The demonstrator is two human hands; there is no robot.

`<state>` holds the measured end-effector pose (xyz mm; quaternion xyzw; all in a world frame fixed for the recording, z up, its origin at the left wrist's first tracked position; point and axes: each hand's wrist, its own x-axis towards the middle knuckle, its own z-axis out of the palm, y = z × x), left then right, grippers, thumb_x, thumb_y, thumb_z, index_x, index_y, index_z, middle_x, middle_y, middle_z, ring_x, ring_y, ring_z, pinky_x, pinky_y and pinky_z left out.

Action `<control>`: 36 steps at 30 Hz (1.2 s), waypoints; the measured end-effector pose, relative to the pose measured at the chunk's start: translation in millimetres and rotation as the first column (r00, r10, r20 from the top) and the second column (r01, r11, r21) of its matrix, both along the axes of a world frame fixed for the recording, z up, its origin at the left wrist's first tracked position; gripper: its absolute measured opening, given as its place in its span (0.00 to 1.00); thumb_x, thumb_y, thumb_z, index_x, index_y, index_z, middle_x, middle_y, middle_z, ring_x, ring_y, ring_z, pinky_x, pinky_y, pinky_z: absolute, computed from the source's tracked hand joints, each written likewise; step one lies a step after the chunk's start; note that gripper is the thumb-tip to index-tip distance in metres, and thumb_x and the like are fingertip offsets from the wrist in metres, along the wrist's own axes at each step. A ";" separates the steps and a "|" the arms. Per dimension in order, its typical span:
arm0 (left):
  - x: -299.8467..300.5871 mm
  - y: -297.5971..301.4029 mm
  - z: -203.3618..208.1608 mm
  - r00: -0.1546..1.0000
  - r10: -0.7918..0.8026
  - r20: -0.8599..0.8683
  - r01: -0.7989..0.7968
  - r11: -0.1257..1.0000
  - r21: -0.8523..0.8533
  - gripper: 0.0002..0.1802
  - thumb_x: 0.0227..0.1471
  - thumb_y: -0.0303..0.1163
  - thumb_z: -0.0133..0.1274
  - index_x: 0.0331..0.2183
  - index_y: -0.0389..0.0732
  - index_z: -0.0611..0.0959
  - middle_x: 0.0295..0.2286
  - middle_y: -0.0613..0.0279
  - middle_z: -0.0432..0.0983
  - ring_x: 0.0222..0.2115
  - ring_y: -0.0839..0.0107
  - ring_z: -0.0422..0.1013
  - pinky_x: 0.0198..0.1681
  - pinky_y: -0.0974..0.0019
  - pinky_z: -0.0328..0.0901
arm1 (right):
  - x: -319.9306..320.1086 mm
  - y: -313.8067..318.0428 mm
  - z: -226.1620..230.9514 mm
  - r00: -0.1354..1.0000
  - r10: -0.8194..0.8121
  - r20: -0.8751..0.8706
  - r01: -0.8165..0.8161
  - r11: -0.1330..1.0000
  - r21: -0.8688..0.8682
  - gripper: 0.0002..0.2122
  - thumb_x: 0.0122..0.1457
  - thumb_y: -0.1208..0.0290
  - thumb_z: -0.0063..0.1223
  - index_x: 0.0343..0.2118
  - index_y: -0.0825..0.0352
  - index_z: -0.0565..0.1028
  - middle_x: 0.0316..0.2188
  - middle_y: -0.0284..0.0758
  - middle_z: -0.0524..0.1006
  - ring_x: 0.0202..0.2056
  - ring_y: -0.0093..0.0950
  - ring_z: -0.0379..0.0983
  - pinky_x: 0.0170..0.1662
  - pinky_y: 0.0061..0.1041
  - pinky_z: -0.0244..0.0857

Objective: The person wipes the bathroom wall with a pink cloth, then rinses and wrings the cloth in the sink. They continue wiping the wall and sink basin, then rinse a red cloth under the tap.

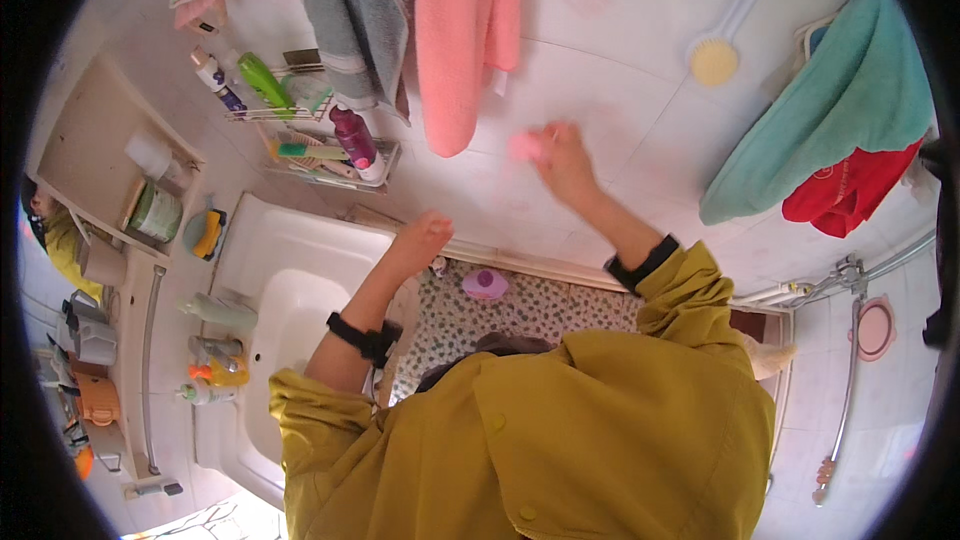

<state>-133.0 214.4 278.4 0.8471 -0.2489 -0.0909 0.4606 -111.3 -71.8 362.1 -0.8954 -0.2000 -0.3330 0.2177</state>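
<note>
My right hand (568,172) is raised in front of the white tiled wall, its fingers closed on a small pink pad (526,147). Motion blurs the pad, so I cannot tell if it is sponge or cloth, or whether it touches the tiles. Lower and to the left, my left hand (424,242) hangs in the air between the washbasin and the wall. Its fingers are curled in, with nothing showing in them. Above the two hands hangs a pink towel (462,50), its lower end nearest the pink pad.
A white washbasin (290,285) stands at left, with bottles along its edge. Wire racks (335,175) on the wall carry several bottles. A grey towel (352,25), a teal towel (820,115) and a round-headed brush (714,60) hang there. A purple-and-white item (485,284) lies on the pebble-patterned floor (560,312).
</note>
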 end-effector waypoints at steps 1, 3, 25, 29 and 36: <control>8.0 -20.0 7.6 1.000 0.011 -0.010 -0.011 0.999 -0.038 0.11 0.51 0.32 0.50 0.36 0.37 0.74 0.30 0.57 0.75 0.31 0.67 0.71 0.36 0.66 0.65 | 14.9 -13.4 20.2 0.994 -0.082 0.066 0.080 0.996 0.030 0.11 0.47 0.74 0.52 0.35 0.56 0.74 0.30 0.40 0.67 0.34 0.40 0.62 0.36 0.36 0.60; 12.6 -49.9 23.0 0.997 0.061 -0.041 -0.065 0.993 -0.100 0.12 0.51 0.33 0.50 0.36 0.36 0.74 0.32 0.55 0.75 0.32 0.65 0.72 0.37 0.65 0.66 | 37.8 -28.5 74.1 0.918 -0.257 0.301 0.280 0.959 -0.037 0.13 0.48 0.75 0.52 0.39 0.58 0.73 0.31 0.38 0.67 0.34 0.38 0.63 0.37 0.33 0.60; 31.4 -83.1 -11.8 0.588 -0.306 -0.749 -0.483 0.610 -0.628 0.17 0.58 0.37 0.36 0.45 0.36 0.65 0.37 0.57 0.71 0.35 0.67 0.71 0.38 0.64 0.68 | 13.8 58.2 -17.6 0.572 0.813 0.107 -0.011 -0.122 0.992 0.23 0.62 0.57 0.27 0.46 0.73 0.67 0.44 0.39 0.70 0.46 0.28 0.65 0.54 0.32 0.51; -20.0 -119.0 3.7 0.365 -0.610 -0.704 -0.377 0.594 -0.710 0.14 0.56 0.31 0.38 0.42 0.35 0.69 0.37 0.57 0.72 0.34 0.67 0.71 0.35 0.63 0.67 | 41.0 90.6 -23.4 0.418 0.834 0.359 -0.050 -0.374 0.926 0.21 0.63 0.60 0.28 0.43 0.73 0.69 0.41 0.40 0.71 0.44 0.29 0.66 0.51 0.31 0.55; -12.6 -97.0 -0.7 0.406 -0.703 -0.584 -0.390 0.446 -0.806 0.12 0.55 0.31 0.40 0.39 0.36 0.72 0.37 0.58 0.71 0.35 0.69 0.69 0.36 0.67 0.66 | 1.6 120.5 -26.8 0.915 0.376 -0.144 -0.274 0.844 0.462 0.11 0.54 0.70 0.42 0.39 0.65 0.72 0.37 0.42 0.71 0.40 0.40 0.67 0.44 0.34 0.61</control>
